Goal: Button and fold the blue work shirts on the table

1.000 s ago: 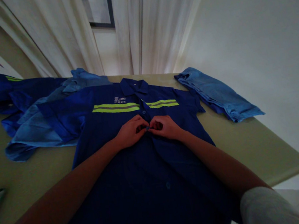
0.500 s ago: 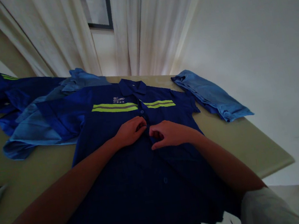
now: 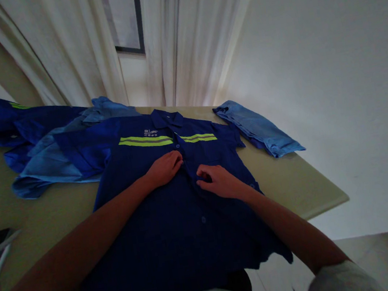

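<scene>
A dark blue work shirt (image 3: 162,228) with two yellow-green reflective stripes lies face up on the table (image 3: 294,184), collar away from me. My left hand (image 3: 165,167) rests on the shirt's chest beside the button line, fingers loosely curled and pressed to the cloth. My right hand (image 3: 218,180) sits a little lower and to the right, fingers curled on the front placket; whether it pinches a button I cannot make out.
A pile of lighter and darker blue garments (image 3: 45,153) lies at the left back of the table. A folded light blue garment (image 3: 259,128) lies at the right back. White curtains (image 3: 178,41) hang behind. The table's right edge drops to the floor.
My two hands were together at one button on the chest. They have come apart; the right hand has slid down the placket toward me, and the left stays near the chest.
</scene>
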`<state>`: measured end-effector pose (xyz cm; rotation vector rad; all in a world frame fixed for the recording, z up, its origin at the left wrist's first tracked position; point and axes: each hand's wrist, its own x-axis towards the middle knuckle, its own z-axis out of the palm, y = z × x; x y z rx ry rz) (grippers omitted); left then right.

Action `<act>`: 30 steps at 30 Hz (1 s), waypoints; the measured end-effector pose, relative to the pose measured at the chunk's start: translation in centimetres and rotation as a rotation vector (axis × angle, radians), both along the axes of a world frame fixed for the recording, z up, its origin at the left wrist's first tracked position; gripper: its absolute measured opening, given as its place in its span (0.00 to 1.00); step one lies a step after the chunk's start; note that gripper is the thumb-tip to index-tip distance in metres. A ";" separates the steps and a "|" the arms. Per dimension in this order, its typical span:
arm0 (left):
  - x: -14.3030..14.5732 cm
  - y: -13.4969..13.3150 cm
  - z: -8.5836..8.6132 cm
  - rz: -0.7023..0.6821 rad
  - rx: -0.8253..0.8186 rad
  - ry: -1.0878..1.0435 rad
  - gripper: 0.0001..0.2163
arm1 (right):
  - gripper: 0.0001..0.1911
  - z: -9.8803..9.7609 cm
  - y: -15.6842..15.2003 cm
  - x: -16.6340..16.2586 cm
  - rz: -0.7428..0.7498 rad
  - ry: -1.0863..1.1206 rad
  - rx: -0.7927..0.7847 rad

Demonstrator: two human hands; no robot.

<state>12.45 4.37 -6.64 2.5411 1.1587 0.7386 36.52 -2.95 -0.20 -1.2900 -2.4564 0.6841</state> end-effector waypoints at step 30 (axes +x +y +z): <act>2.4 -9.0 1.4 0.249 -0.149 -0.006 0.04 | 0.14 -4.1 -4.2 -4.2 -0.505 -0.189 0.210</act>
